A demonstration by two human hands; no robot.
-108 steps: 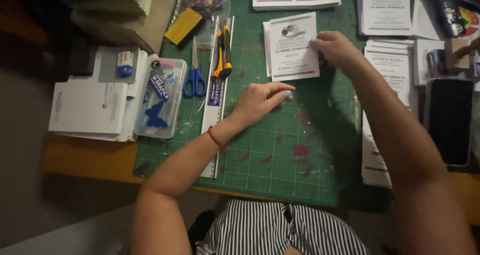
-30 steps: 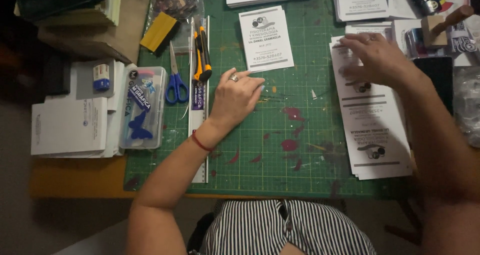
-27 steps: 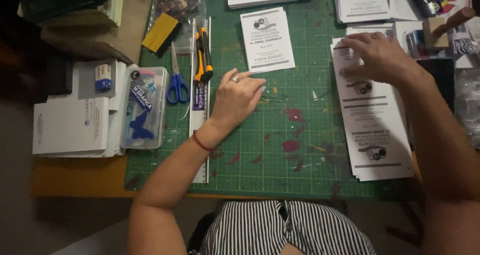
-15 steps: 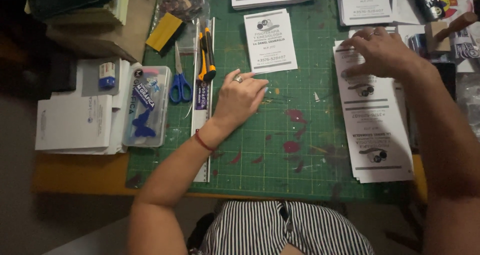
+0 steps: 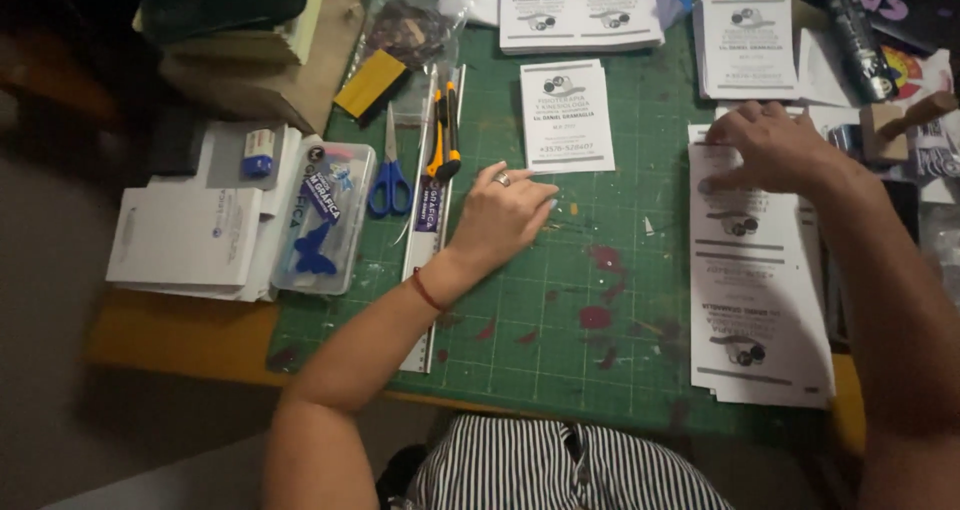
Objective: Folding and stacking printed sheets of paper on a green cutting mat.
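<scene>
The left hand [image 5: 505, 215] rests palm down on the green mat [image 5: 560, 300], fingers loosely spread, grasping nothing; its fingertips lie just below the bottom edge of a single leaflet [image 5: 566, 116]. A ring shows on one finger and a red band circles the wrist. The right hand [image 5: 770, 150] lies on the top end of a long printed sheet [image 5: 755, 280] at the right side of the mat, fingers bent and pressing the paper. Whether it pinches the top sheet or only presses on it cannot be told from this angle. The sheet appears to top a small stack, printed with repeated leaflet panels.

The single leaflet lies flat on the mat between the hands, nearer the left one, clear of the sheet.

Left of the left hand a ruler [image 5: 432, 230] runs lengthwise along the mat, with an orange knife [image 5: 446, 130] lying on it and blue scissors [image 5: 390, 175] just beside it. Further left stand a clear box [image 5: 325, 220] and white pads [image 5: 180, 235]. Leaflet stacks [image 5: 580, 8] lie along the far edge. The bench [image 5: 170, 330] shows beyond the mat's left edge.
</scene>
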